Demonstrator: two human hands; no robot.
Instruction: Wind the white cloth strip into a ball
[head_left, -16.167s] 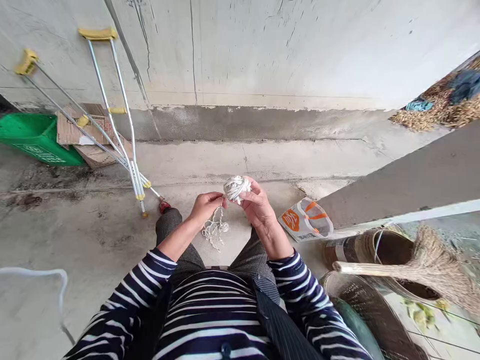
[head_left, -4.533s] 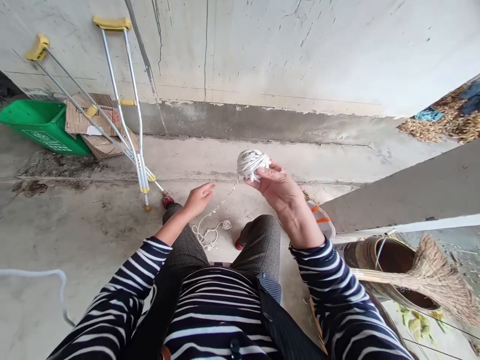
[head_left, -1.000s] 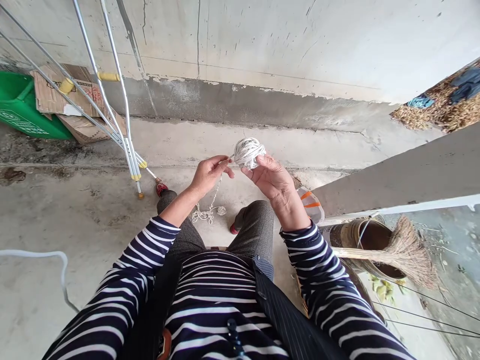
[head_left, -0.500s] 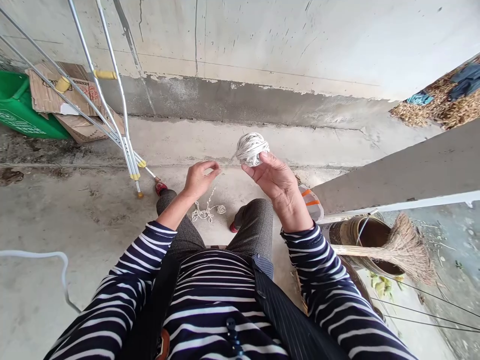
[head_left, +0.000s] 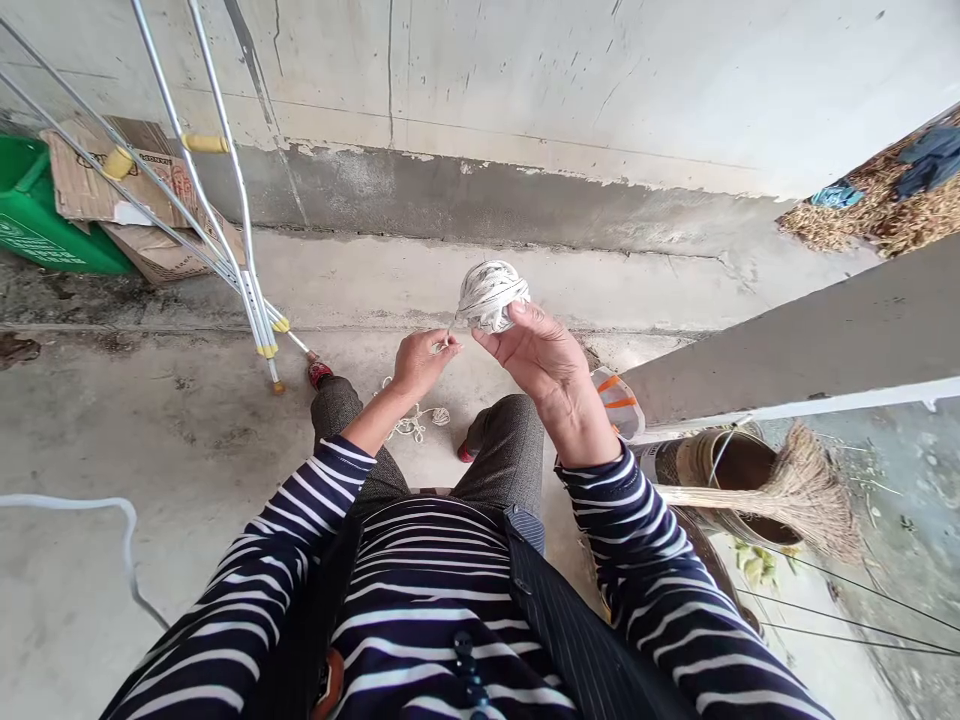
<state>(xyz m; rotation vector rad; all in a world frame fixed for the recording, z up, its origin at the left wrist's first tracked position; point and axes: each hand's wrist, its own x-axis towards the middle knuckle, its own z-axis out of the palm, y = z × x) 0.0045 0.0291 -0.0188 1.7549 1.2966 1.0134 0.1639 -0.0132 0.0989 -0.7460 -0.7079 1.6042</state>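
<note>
A white ball of cord (head_left: pixel 491 293) with dark flecks is held up in front of me, my right hand (head_left: pixel 544 360) closed on its lower right side. Just left of the ball, my left hand (head_left: pixel 426 362) pinches a strand of the cord between thumb and fingers. That strand runs up to the ball's left side. On the floor between my feet lies a loose tangle of cord (head_left: pixel 409 428) beside a small wound ball (head_left: pixel 441 416). My left forearm and hand partly cover the tangle.
A pair of crutches (head_left: pixel 251 290) stands at the left before flattened cardboard (head_left: pixel 124 190) and a green bin (head_left: pixel 56 220). To the right are a straw broom (head_left: pixel 806 495) across a bucket (head_left: pixel 697 465) and a low concrete wall (head_left: pixel 787 330). A white hose (head_left: pixel 124 515) lies on the left floor.
My left hand has moved right and slightly up, closer to the ball. The ball and my right hand have shifted a little left.
</note>
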